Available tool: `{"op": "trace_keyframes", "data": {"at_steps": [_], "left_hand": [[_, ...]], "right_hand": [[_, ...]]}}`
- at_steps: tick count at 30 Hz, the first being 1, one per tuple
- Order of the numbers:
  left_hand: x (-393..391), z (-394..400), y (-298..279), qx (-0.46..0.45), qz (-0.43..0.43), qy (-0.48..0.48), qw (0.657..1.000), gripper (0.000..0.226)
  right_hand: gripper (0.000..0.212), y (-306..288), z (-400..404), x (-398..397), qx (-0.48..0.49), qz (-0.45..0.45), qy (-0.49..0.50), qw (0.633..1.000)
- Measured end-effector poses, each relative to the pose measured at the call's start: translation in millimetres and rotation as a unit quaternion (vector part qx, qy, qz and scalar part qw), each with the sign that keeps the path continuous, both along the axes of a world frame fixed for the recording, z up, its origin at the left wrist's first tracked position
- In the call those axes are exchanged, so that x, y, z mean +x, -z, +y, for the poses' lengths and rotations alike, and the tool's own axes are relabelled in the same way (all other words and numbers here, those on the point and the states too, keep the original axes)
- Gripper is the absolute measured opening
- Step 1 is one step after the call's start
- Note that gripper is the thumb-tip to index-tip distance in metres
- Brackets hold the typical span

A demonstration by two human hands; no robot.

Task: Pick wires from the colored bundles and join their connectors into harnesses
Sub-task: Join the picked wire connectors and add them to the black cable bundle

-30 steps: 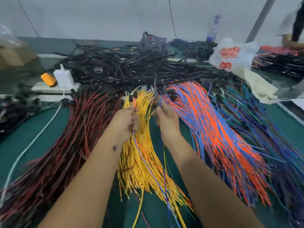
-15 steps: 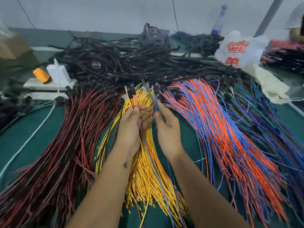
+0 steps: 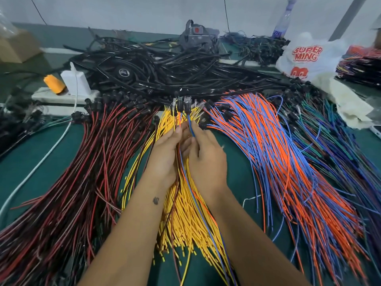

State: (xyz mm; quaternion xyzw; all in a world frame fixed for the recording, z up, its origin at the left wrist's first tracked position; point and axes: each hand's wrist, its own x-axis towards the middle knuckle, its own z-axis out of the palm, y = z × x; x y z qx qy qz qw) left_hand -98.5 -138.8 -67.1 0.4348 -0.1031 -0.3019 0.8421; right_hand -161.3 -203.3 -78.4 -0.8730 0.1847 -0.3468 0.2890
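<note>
Over the yellow bundle [image 3: 185, 219], left hand [image 3: 167, 155] and right hand [image 3: 206, 159] pinch a few picked wires [image 3: 191, 193] (connectors [image 3: 182, 105] unjoined, seemingly); most bundles remain.

From my seat the head view is evenly lit and fairly bright, with soft diffuse light from overhead and no hard shadows; only faint shade sits under the forearms on the yellow wire bundle [image 3: 185, 213]. The white plastic bag [image 3: 309, 56] is close to washed out, and the black cable pile [image 3: 165, 71] carries small glossy highlights. I see wide-angle bending: the bench [image 3: 24, 157] edge curves near the corners. Fine detail is soft throughout, the fingers [image 3: 191, 131] slightly smeared, and the cardboard box [image 3: 16, 46] far left is blurred.
</note>
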Motion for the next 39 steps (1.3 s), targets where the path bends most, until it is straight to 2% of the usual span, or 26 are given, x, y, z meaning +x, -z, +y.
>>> {"op": "trace_keyframes", "data": {"at_steps": [3,5,7,9,13,14,16,17,18,19,21,23,26,31,32,35,39], "left_hand": [[2,0,3,-0.002,0.023,-0.005,1.000,0.023],[3,0,4,-0.004,0.035,-0.008,0.999,0.025],[3,1,5,0.000,0.032,-0.007,0.999,0.022],[3,4,5,0.014,0.019,-0.016,1.000,0.018],[2,4,4,0.020,0.002,-0.019,1.000,0.018],[2,3,4,0.018,0.002,-0.029,0.999,0.019],[1,0,4,0.016,0.006,-0.050,0.999,0.020],[0,-1,3,0.013,0.005,-0.052,0.999,0.020],[-1,-2,2,0.006,0.007,-0.045,0.999,0.020],[-1,-1,1,-0.002,0.009,-0.032,0.999,0.020],[-1,0,-1,0.004,-0.006,-0.004,1.000,0.019],[-2,3,-1,0.019,-0.037,0.015,0.999,0.018],[-3,5,-2,0.016,-0.042,0.038,0.998,0.014],[-3,7,-2,0.000,-0.038,0.052,0.998,0.019],[-3,8,-1,0.001,-0.042,0.057,0.998,0.020],[-3,9,-1,-0.005,-0.044,0.072,0.996,0.018],[-1,10,0,-0.006,-0.050,0.077,0.996,0.020]], "right_hand": [[0.048,-7,3,-1,-0.171,0.108,0.073,0.977],[0.055,-12,8,1,-0.260,0.172,0.076,0.947],[0.061,-14,15,3,-0.305,0.208,0.052,0.928],[0.064,-16,21,3,-0.309,0.226,0.035,0.923],[0.057,-29,11,0,-0.211,0.235,-0.047,0.948],[0.050,-34,7,-2,-0.137,0.211,-0.077,0.965],[0.030,-41,0,-4,0.104,0.100,-0.108,0.984],[0.017,-40,-5,-2,0.210,0.036,-0.091,0.973],[0.009,-40,-10,0,0.274,-0.006,-0.062,0.960],[0.008,-39,-15,2,0.312,-0.018,-0.042,0.949],[0.017,-38,-23,7,0.365,0.021,-0.051,0.929],[0.035,-38,-25,11,0.406,0.043,-0.091,0.908],[0.013,-39,-27,15,0.430,-0.024,-0.119,0.895],[0.006,-37,-29,17,0.440,-0.072,-0.160,0.881],[0.008,-38,-29,17,0.441,-0.078,-0.167,0.879],[0.035,-40,-30,19,0.430,-0.088,-0.187,0.879],[0.033,-39,-32,21,0.438,-0.093,-0.186,0.875]]}}
